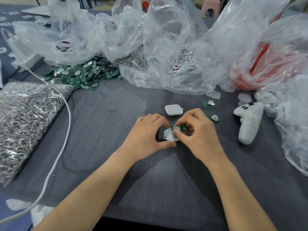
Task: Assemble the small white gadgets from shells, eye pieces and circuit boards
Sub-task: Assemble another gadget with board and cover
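At the table's middle, my left hand (149,132) grips a small white shell (169,135) between thumb and fingers. My right hand (198,130) pinches a green circuit board (180,127) with a round silver battery holder, tilted over the shell's open side. Just beyond my hands lies a closed white gadget (173,109). Two loose circuit boards lie to the right, one (209,103) farther back and one (213,118) close to my right hand.
A heap of green circuit boards (83,73) lies back left under clear plastic bags (126,35). White round discs (185,64) fill one bag. A bag of metal rings (25,120) sits left, crossed by a white cable (66,130). A white controller (248,120) lies right.
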Demonstrator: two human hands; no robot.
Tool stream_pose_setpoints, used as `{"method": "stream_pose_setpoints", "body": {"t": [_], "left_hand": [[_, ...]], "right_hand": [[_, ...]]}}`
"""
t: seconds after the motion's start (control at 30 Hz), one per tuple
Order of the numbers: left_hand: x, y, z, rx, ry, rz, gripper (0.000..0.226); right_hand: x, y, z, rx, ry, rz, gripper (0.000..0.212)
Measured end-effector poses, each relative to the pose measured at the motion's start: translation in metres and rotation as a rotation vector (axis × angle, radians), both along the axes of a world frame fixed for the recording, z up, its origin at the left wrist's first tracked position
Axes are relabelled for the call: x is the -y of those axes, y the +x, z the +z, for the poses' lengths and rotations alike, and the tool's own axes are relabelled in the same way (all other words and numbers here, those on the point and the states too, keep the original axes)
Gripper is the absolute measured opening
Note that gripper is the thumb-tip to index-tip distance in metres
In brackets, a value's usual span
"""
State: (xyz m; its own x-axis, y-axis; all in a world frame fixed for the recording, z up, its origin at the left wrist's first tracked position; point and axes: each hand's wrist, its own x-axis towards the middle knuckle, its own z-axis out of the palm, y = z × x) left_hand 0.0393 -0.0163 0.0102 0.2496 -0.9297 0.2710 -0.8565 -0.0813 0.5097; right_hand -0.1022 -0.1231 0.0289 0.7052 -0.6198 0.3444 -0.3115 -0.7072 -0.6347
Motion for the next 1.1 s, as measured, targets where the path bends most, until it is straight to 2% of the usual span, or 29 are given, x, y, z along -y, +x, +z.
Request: {"method": "stream_pose_setpoints", "body": {"t": [0.37, 1.1], "left_hand": [[-0.0001, 0.0004, -0.0027, 0.015, 0.000, -0.002, 0.050], [-0.0007, -0.0003, -0.0006, 0.011, 0.002, -0.002, 0.048]], "right_hand": [[0.0009, -0.0015, 0.0008, -0.068, 0.014, 0.088, 0.019], [-0.0036, 0.0004, 0.0022, -0.083, 0.080, 0.087, 0.018]]}}
